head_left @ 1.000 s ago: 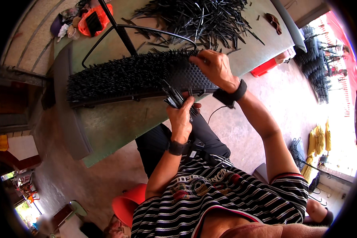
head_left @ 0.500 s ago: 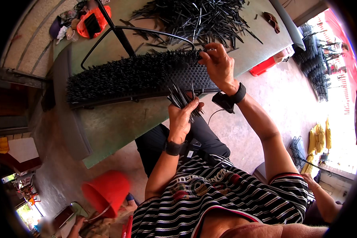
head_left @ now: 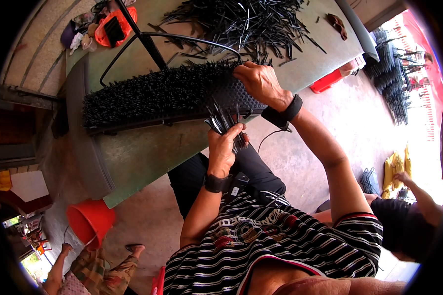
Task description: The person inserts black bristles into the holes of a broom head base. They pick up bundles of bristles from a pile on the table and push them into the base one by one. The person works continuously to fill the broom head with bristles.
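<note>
A long black panel (head_left: 142, 96) lies across the table, densely covered with upright black strips over its left and middle. Toward its right end a bare part (head_left: 235, 94) shows rows of small holes. My left hand (head_left: 223, 150) is closed around a loose bundle of thin black strips (head_left: 221, 117) just in front of the panel. Over that bare part, at the edge of the upright strips, my right hand (head_left: 262, 84) is bent with its fingertips pinched together. What they grip, if anything, is hidden.
A black metal frame (head_left: 187, 35) rises behind the panel. Loose black strips are piled (head_left: 241, 24) at the table's (head_left: 147, 147) far side. An orange bag (head_left: 115, 27) lies far left. One person carries a red bucket (head_left: 90, 222) at lower left; another person's arm (head_left: 423, 196) reaches in at right.
My right hand has moved left and slightly down over the panel, its fingers now lower. The red bucket has moved left with its carrier. At right, another person's arm has moved farther up.
</note>
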### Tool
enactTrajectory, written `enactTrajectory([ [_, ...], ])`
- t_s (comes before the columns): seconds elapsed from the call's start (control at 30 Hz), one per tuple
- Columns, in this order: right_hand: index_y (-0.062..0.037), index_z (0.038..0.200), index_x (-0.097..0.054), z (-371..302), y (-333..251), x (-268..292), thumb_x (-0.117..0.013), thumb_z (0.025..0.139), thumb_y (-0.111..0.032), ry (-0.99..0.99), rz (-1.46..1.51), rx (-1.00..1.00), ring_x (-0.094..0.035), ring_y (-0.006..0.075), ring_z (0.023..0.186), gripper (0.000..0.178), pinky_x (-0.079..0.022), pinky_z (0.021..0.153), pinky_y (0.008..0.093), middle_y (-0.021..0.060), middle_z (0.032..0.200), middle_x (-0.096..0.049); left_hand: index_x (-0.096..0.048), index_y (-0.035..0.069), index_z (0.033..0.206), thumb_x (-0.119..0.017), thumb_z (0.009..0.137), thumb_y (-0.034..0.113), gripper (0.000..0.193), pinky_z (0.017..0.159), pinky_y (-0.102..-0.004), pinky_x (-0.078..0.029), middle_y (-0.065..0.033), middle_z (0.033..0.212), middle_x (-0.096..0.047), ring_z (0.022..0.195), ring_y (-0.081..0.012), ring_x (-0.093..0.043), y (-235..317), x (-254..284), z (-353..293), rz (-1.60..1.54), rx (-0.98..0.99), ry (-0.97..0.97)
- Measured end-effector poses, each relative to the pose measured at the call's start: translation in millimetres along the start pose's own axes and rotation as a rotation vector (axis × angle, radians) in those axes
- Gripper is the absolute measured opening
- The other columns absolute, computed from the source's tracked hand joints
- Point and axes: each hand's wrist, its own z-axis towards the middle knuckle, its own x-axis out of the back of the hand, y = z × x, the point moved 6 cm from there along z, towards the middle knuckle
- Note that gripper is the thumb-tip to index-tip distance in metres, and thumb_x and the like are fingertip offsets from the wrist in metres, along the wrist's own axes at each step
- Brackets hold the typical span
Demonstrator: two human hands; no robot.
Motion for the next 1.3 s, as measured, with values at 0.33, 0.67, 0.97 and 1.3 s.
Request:
enactTrajectory([
  [0.33, 0.0001, 0.077, -0.069, -43, -8, -3, -0.068, 0.081, -0.02, -0.402, 0.713, -0.552, -0.054, 0.0064, 0.05, 0.021, -0.044, 0.045, 0.0218, 0.0041, 0.063, -0.064, -0.058, 0.0, 0.099, -0.062, 0.08, 0.001, 0.019, 0.048, -0.0267, -0.048, -0.0113, 0.077, -0.064, 0.053, -0.018, -0.06, 7, -15, 2, 0.005, -0.034, -0.035],
  [0.67, 0.001, 0.101, -0.052, -25, 37, 29, -0.058, 0.086, -0.006, 0.409, 0.701, -0.476, -0.068, 0.0159, 0.067, 0.018, -0.051, 0.054, 0.0235, 0.0117, 0.074, -0.067, -0.05, 0.0, 0.113, -0.06, 0.081, 0.001, 0.033, 0.057, -0.035, -0.053, -0.0148, 0.086, -0.064, 0.064, -0.0228, -0.063, -4, -17, 0, -0.201, 0.072, -0.125],
  [0.97, -0.0011, 0.101, -0.048, -13, 30, 20, -0.057, 0.086, -0.006, 0.334, 0.516, -0.435, -0.068, 0.0189, 0.068, 0.018, -0.051, 0.054, 0.0264, 0.0144, 0.074, -0.066, -0.053, -0.001, 0.111, -0.062, 0.083, 0.008, 0.031, 0.048, -0.0322, -0.05, -0.0107, 0.077, -0.061, 0.056, -0.0192, -0.06, -3, -9, 2, -0.023, 0.05, -0.158],
  [1.3, -0.0022, 0.103, -0.047, -4, 28, 21, -0.056, 0.087, -0.006, 0.293, 0.441, -0.355, -0.068, 0.0194, 0.066, 0.018, -0.051, 0.053, 0.0268, 0.0156, 0.072, -0.065, -0.054, 0.0, 0.111, -0.064, 0.079, 0.005, 0.034, 0.046, -0.0317, -0.049, -0.0118, 0.078, -0.062, 0.053, -0.0185, -0.058, 1, -14, -4, -0.194, 0.1, -0.087],
])
